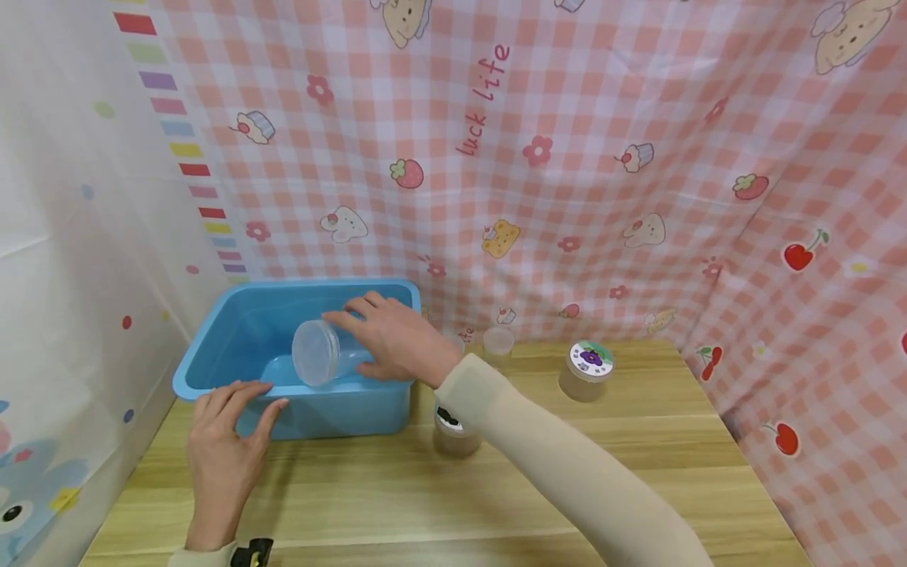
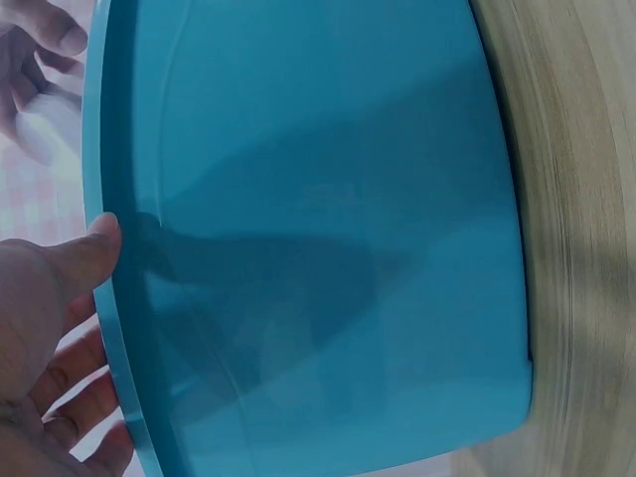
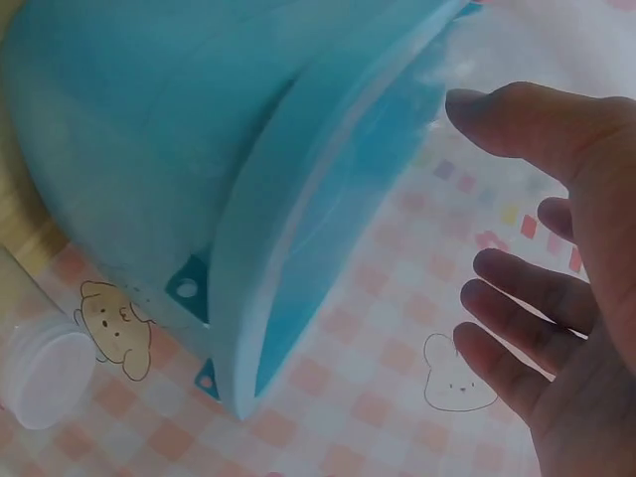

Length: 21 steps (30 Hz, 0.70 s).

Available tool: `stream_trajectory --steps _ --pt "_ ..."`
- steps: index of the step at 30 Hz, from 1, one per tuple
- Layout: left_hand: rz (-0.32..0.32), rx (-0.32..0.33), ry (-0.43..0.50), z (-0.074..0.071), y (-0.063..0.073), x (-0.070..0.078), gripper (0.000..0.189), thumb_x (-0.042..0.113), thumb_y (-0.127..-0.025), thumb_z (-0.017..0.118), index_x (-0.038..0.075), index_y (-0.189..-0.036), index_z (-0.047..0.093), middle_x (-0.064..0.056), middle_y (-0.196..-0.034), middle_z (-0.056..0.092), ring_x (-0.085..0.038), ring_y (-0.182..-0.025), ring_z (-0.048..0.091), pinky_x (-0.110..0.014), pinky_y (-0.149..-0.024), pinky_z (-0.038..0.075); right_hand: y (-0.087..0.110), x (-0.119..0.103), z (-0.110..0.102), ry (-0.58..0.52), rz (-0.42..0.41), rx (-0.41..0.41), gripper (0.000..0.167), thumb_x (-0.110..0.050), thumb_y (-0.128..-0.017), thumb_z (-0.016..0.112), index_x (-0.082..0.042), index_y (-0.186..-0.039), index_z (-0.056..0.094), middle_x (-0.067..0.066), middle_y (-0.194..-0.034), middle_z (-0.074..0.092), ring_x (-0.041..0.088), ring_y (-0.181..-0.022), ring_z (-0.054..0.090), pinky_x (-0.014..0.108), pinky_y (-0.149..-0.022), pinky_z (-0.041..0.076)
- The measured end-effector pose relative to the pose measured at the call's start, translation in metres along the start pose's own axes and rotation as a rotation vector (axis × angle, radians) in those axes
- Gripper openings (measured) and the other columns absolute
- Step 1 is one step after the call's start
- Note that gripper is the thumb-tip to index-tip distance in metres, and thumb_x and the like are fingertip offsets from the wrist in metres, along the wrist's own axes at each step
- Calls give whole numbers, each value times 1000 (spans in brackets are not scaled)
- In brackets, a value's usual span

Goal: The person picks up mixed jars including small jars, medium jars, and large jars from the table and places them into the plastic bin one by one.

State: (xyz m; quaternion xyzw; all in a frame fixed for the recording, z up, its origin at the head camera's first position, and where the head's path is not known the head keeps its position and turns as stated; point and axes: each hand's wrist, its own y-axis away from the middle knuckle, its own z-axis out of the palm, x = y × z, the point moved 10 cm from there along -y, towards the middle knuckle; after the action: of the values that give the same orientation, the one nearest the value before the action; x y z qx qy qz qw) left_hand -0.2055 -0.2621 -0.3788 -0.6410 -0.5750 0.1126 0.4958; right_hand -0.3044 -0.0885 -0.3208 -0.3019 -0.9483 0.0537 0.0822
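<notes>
A blue plastic tub [image 1: 322,413] stands at the left of the table. My left hand [image 1: 228,449] grips its front rim; in the left wrist view the thumb [image 2: 89,260] lies against the outside, with the other fingers behind the rim. A clear jar with a translucent lid [image 1: 315,353] lies tilted over the tub's opening, lid towards the left. Close to its right side is my right hand [image 1: 397,335], fingers spread and thumb apart. In the right wrist view, the hand [image 3: 566,268] shows no jar between thumb and fingers. Contact with the jar is unclear.
A jar with a labelled lid [image 1: 457,437] stands right of the tub, partly behind my right sleeve. Further right is a jar with a purple flower label [image 1: 586,370]. A clear jar [image 1: 498,342] stands at the back, near the checked cloth [image 1: 581,197].
</notes>
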Motion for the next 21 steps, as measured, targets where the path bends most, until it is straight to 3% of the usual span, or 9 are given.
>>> stream_trajectory --steps 6,14,21 --pt "-4 0 -1 0 0 0 35 5 -73 92 2 -104 77 -22 -105 73 -45 -107 58 -56 -91 46 8 4 4 -59 13 16 75 -43 -95 71 -24 -159 37 3 -152 51 22 -139 47 37 -112 48" --pt "-3 -1 -7 -1 1 1 35 4 -73 91 1 -105 77 -22 -105 73 -45 -107 59 -56 -91 46 26 18 10 -161 55 51 77 -51 -95 67 -25 -160 34 5 -157 45 22 -144 43 39 -113 48" --pt "4 3 -16 0 0 0 36 4 -72 92 1 -104 77 -21 -105 73 -44 -107 59 -56 -90 46 48 29 1 -323 116 172 91 -58 -88 74 -24 -161 32 5 -162 37 26 -146 43 43 -115 47"
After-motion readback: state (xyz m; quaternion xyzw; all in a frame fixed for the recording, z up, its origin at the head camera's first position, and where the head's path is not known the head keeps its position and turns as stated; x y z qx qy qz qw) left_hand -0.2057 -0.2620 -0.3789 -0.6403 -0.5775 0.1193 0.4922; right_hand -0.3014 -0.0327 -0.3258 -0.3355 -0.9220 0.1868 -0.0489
